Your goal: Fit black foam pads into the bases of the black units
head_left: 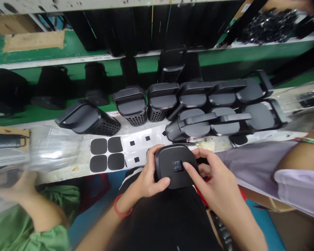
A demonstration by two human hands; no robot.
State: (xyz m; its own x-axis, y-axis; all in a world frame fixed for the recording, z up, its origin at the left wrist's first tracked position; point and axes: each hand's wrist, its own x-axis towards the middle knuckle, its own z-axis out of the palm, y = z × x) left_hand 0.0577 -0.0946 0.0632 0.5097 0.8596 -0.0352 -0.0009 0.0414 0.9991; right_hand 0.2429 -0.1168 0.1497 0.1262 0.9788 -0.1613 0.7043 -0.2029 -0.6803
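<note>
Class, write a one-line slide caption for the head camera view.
Left hand grips a black casing, right hand at its small label, with handled casings behind.

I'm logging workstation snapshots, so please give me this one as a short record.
Left hand: grips the dark item by its side
Right hand: fingers at the small label on its flat face
Pads: four dark rounded squares, left of the item
Handled housings: several, in rows beyond the hands
Neighbours: green sleeve left, lilac sleeve right
</note>
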